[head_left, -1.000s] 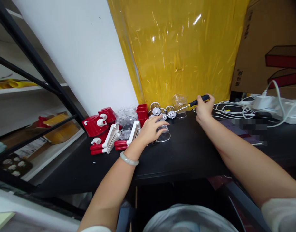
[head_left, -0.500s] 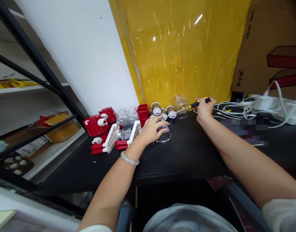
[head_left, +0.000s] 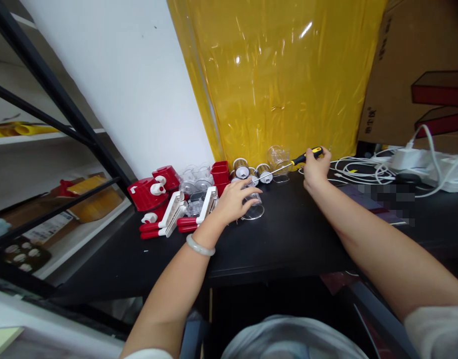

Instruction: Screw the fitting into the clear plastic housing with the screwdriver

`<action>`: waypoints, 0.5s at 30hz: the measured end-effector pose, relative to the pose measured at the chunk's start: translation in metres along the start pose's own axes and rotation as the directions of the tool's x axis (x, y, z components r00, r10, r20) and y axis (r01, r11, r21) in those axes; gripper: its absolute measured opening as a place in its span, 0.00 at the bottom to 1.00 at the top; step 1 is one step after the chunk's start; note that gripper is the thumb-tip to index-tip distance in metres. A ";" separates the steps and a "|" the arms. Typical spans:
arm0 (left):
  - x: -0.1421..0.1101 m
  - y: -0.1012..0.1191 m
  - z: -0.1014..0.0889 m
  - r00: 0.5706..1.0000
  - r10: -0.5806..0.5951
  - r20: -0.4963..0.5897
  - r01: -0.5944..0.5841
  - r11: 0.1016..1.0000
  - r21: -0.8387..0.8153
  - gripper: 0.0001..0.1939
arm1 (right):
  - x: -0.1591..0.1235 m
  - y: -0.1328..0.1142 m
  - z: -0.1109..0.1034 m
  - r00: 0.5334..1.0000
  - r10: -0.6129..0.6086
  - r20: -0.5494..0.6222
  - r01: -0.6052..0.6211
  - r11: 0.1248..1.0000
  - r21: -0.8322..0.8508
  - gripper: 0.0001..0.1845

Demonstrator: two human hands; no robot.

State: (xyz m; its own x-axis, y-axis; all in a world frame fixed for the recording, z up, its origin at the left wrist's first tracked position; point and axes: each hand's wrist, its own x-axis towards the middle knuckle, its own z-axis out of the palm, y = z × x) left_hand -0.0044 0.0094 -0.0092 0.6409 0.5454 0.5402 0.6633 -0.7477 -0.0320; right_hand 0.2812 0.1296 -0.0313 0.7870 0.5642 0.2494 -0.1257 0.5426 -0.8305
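My left hand (head_left: 234, 199) curls around a clear plastic cup part (head_left: 253, 205) lying on the black table (head_left: 288, 234). A pale bangle sits on that wrist. My right hand (head_left: 315, 169) grips the black-and-yellow handle of a screwdriver (head_left: 292, 162), whose metal shaft points left toward small gold-mesh cylinders (head_left: 241, 168) and a clear cup (head_left: 278, 158). Red and white plastic parts (head_left: 165, 199) lie in a heap left of my left hand.
A yellow plastic sheet (head_left: 273, 75) hangs behind the table. Cardboard boxes (head_left: 415, 75) stand at the right, with white cables and a charger (head_left: 400, 162) in front of them. A black metal shelf frame (head_left: 57, 109) holds packages at the left.
My right hand twisted the screwdriver handle slightly, dipping and then lifting it again. My left hand stayed on the clear cup part.
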 end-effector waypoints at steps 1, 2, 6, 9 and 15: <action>0.000 0.000 0.000 1.000 -0.001 0.001 0.001 1.000 0.001 0.14 | -0.001 -0.002 0.001 0.999 0.029 -0.015 -0.029 1.000 0.005 0.20; 0.000 0.000 0.000 1.000 0.000 0.003 0.000 1.000 0.002 0.14 | -0.003 -0.004 0.001 0.998 0.055 -0.026 -0.054 0.998 0.014 0.20; 0.000 0.000 -0.001 1.000 0.004 0.000 -0.004 1.000 0.000 0.14 | -0.009 -0.015 0.003 0.994 0.109 -0.027 -0.107 0.993 0.047 0.22; 0.000 0.001 -0.001 1.000 0.004 -0.008 -0.004 1.000 0.001 0.14 | -0.012 -0.021 0.002 0.988 0.150 -0.021 -0.149 0.988 0.045 0.18; 0.000 0.000 0.000 1.000 0.003 -0.001 -0.003 1.000 0.003 0.14 | -0.010 -0.018 0.001 0.992 0.120 -0.045 -0.118 0.992 0.035 0.11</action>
State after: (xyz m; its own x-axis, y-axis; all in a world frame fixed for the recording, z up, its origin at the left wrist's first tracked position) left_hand -0.0042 0.0090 -0.0091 0.6425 0.5430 0.5408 0.6627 -0.7480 -0.0362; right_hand 0.2745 0.1145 -0.0180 0.7928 0.5963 0.1256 -0.2390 0.4938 -0.8361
